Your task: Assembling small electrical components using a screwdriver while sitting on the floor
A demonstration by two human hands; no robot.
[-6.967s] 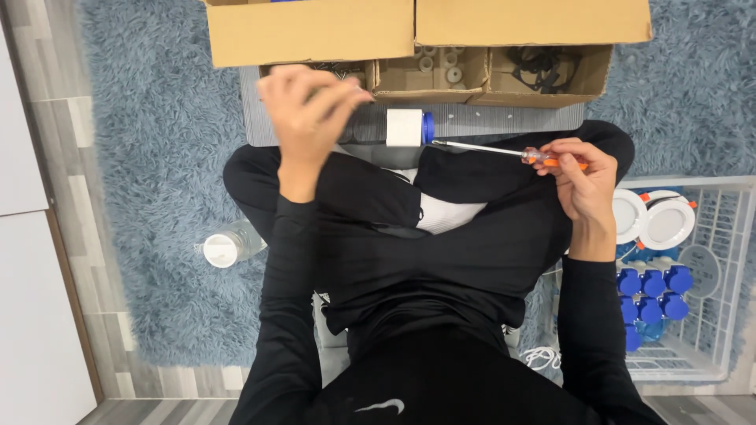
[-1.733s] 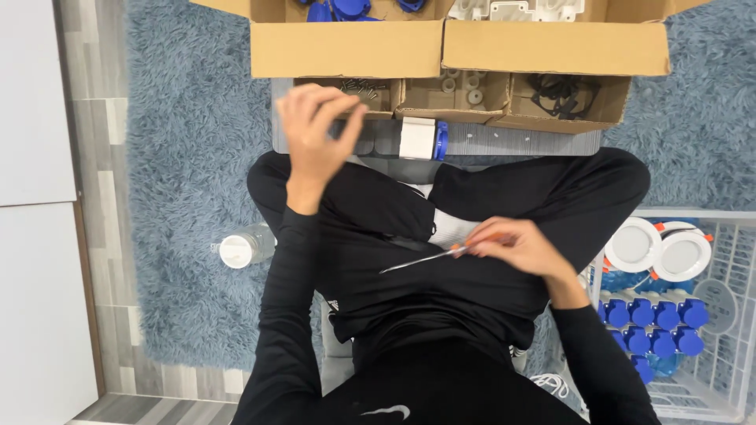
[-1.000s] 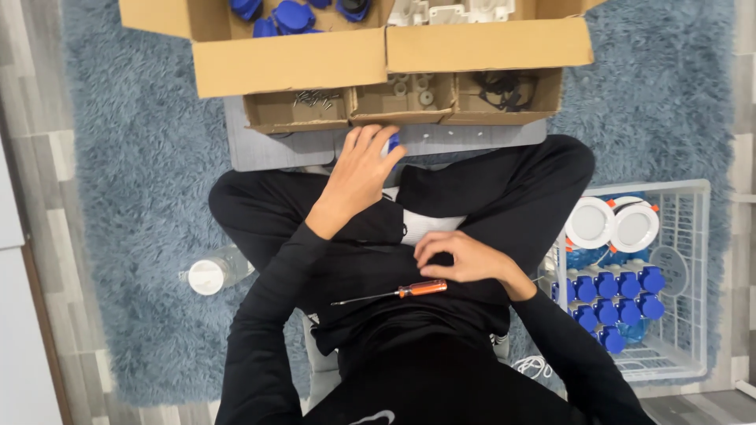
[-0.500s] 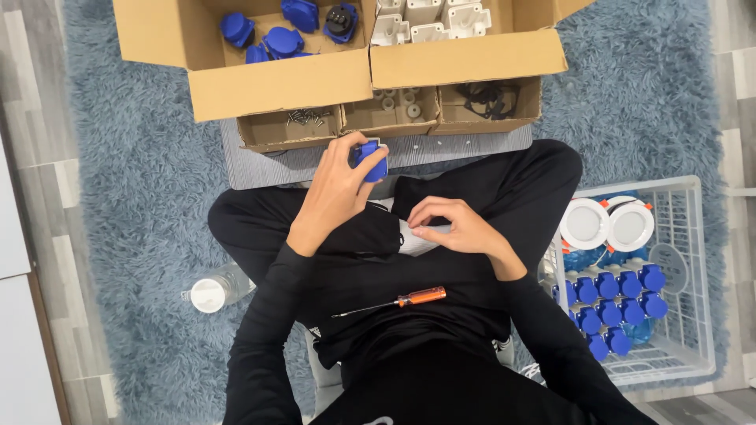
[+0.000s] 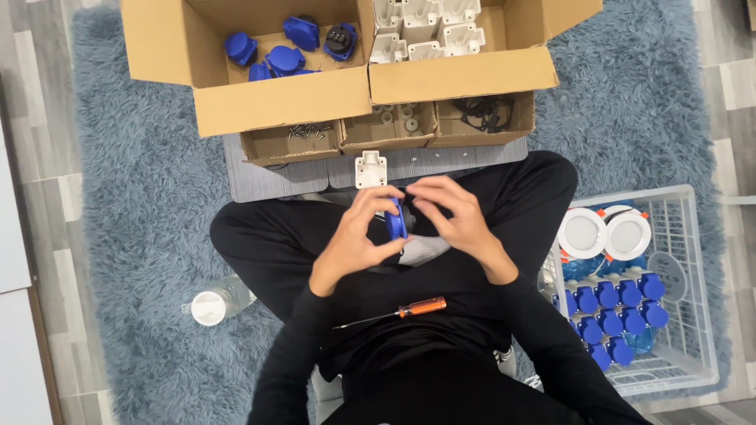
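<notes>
Holding a small blue plastic part (image 5: pixel 396 220) over the lap, the left hand (image 5: pixel 356 236) has its grip closed around it. The right hand (image 5: pixel 453 212) touches the part's other side with bent fingers. An orange-handled screwdriver (image 5: pixel 391 312) lies on the black shirt below. A white plastic box piece (image 5: pixel 371 169) sits just ahead, near the cardboard box (image 5: pixel 291 102) on the fluffy rug (image 5: pixel 142 205).

screwdriver (image 5: pixel 409 309) (on lap) | bottle (image 5: pixel 220 300) | white wire basket (image 5: pixel 693 260) | cardboard box (image 5: pixel 299 102)
</notes>
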